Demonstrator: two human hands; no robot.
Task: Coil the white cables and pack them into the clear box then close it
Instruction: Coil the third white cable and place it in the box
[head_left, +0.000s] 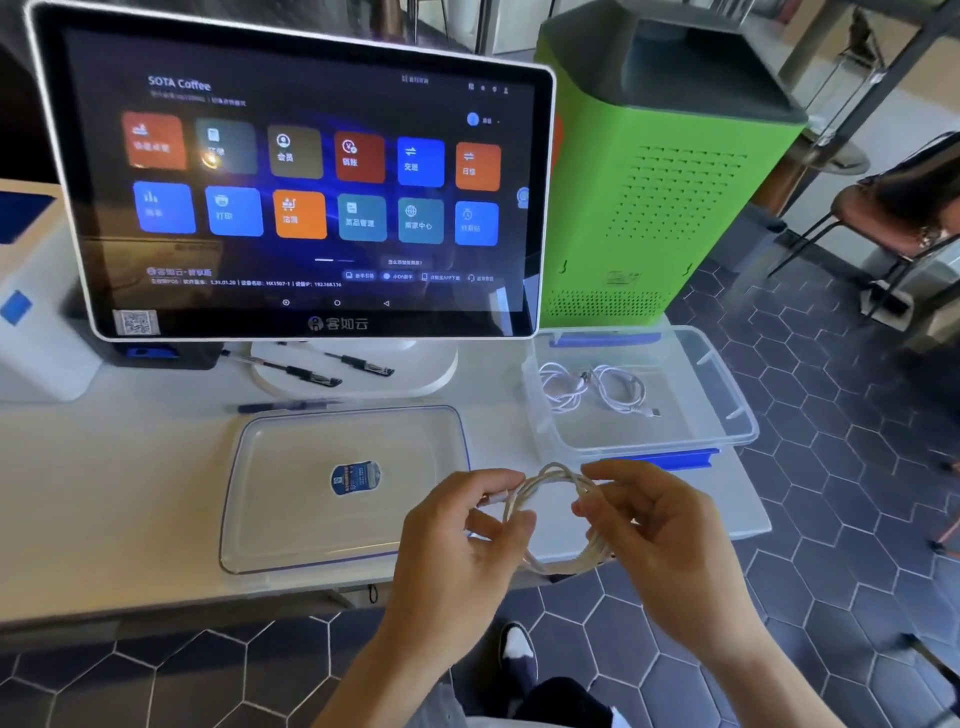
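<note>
White counter (130, 493) is carrying everything here, with a white printer (36, 332) sitting at its far left edge. Next to that, a big touchscreen (306, 182) is standing on a round base, showing coloured tiles, and black pens (306, 371) are lying across the base. A blue pen (285, 406) is lying just in front. Below it, the clear lid (291, 493) is lying flat on the counter, a blue sticker at its middle. The left hand (457, 551) is pinching one side of a coiled white cable (558, 519), and the right hand (660, 535) is gripping the other side with curled fingers, holding the coil up over the counter's near edge. Behind the hands, the clear box (727, 415) is sitting open with blue latches, and another white cable (592, 389) is lying loosely coiled inside. A green machine (649, 182) is standing behind the box.
</note>
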